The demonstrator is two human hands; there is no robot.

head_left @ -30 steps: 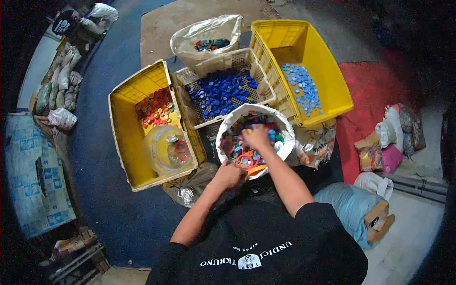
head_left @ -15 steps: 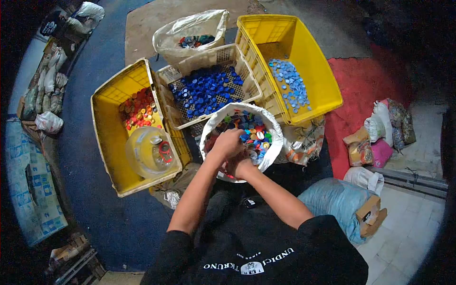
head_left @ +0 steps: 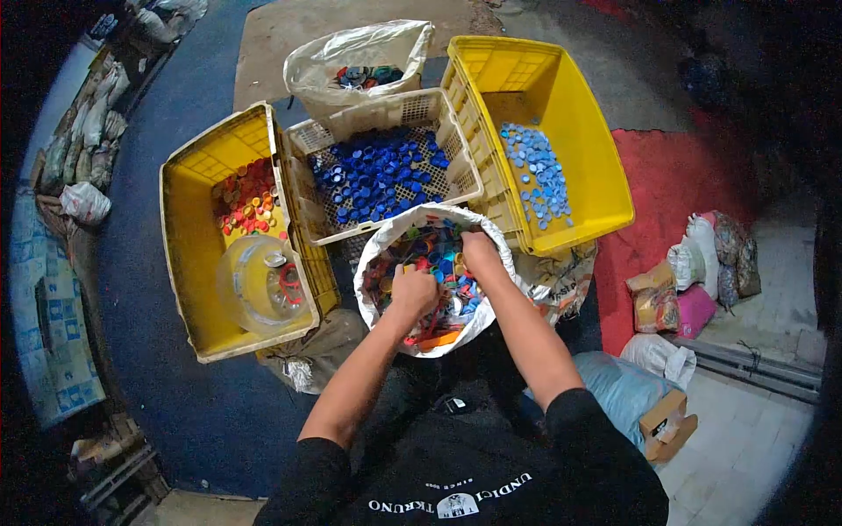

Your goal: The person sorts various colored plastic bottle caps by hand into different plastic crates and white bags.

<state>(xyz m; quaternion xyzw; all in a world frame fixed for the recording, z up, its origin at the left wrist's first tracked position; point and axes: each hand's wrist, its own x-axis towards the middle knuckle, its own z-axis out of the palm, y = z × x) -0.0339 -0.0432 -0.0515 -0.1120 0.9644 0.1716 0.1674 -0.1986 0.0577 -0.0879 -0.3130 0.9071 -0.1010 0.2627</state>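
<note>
Between my legs stands a white sack (head_left: 496, 326) with a rolled rim, holding mixed bottle caps (head_left: 449, 256) in many colours. My left hand (head_left: 414, 291) is over the left part of the heap, its fingers curled down among the caps; a bit of yellow shows at the fingertips, but I cannot make out what they hold. At the right inner side of the sack, my right hand (head_left: 479, 252) reaches down next to the rim, with its fingertips hidden. Orange and red pieces (head_left: 436, 337) lie at the near side of the sack.
A pale crate (head_left: 309, 230) of dark blue caps stands beyond the sack. At left, a yellow bin (head_left: 195, 302) holds red and yellow caps and a clear round container (head_left: 254, 285). Light blue caps lie in the right yellow bin (head_left: 596, 188). Another white sack (head_left: 307, 74) stands behind.
My hands have moved apart inside the sack: the right went up and right to the far rim, the left slightly down and left. The view has shifted a little.
</note>
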